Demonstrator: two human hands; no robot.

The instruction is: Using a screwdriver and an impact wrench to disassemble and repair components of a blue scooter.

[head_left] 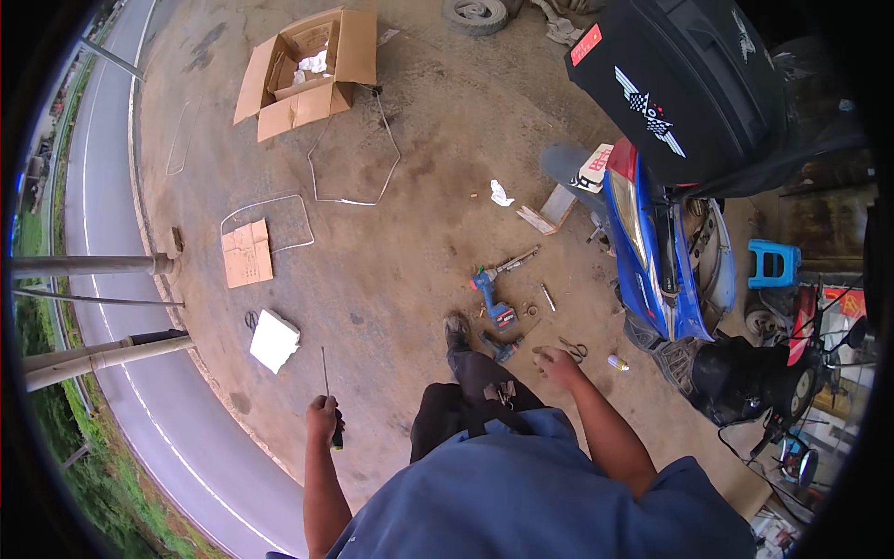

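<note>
My left hand (323, 420) is closed around the handle of a screwdriver (326, 373), its long thin shaft pointing away from me. My right hand (558, 367) hangs over the ground with nothing visible in it, its fingers loosely apart. Beside it in view lies a pair of scissors (575, 349) with dark handles. Close to my boot lie a blue cordless power tool (495, 293) with a long metal front and a smaller cordless tool (501, 347). A slim metal rod (548, 297) and a roll of tape (532, 310) rest near them.
A blue motorcycle (643, 252) with a black top box (680, 93) stands at right, near a blue stool (775, 264). An open cardboard box (307, 70), bent wire frames, a cardboard piece (247, 253) and a white block (275, 341) lie left. Posts (102, 359) edge the road.
</note>
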